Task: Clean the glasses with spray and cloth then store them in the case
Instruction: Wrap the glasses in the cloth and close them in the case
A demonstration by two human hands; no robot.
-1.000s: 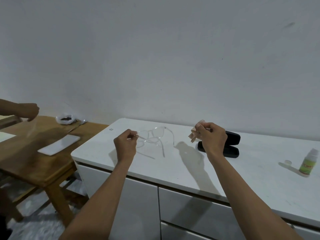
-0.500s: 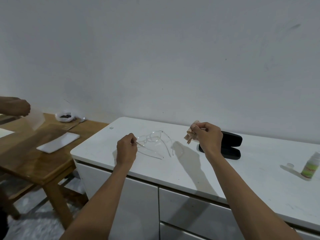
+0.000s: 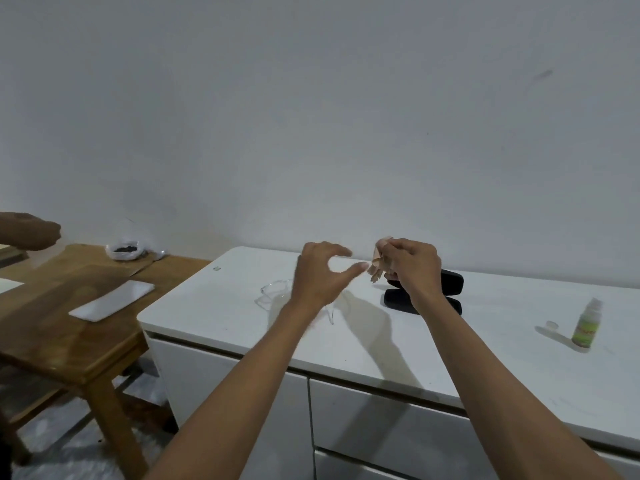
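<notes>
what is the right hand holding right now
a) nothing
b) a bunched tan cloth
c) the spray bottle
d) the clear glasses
b: the right hand is closed around the bunched tan cloth, while the glasses lie on the counter and the spray bottle stands apart.

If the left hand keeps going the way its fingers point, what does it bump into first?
Probably the cloth bunched in the right hand. The left hand is open, thumb tip almost there, though depth is hard to judge.
</notes>
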